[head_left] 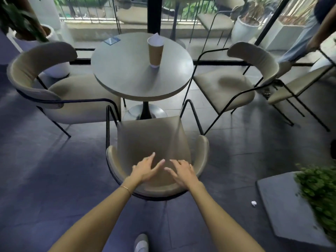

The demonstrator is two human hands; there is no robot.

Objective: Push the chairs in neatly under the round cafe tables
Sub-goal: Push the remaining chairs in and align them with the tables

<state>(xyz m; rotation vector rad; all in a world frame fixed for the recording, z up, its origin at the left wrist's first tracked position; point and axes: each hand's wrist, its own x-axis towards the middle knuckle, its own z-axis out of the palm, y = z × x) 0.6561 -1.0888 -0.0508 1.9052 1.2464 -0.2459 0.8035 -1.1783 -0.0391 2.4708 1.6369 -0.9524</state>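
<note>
Both hands reach over the curved backrest of the near chair (152,140). The left hand (145,169) and right hand (181,171) hover side by side above the rear of the seat, fingers (151,157) spread and holding nothing. The chair's seat stands clear of the round tabletop (127,70), its front edge near the pedestal base. A paper cup (155,50) stands upright on the tabletop. A left chair (54,82) and a right chair (234,80) flank the table, both pulled out.
</note>
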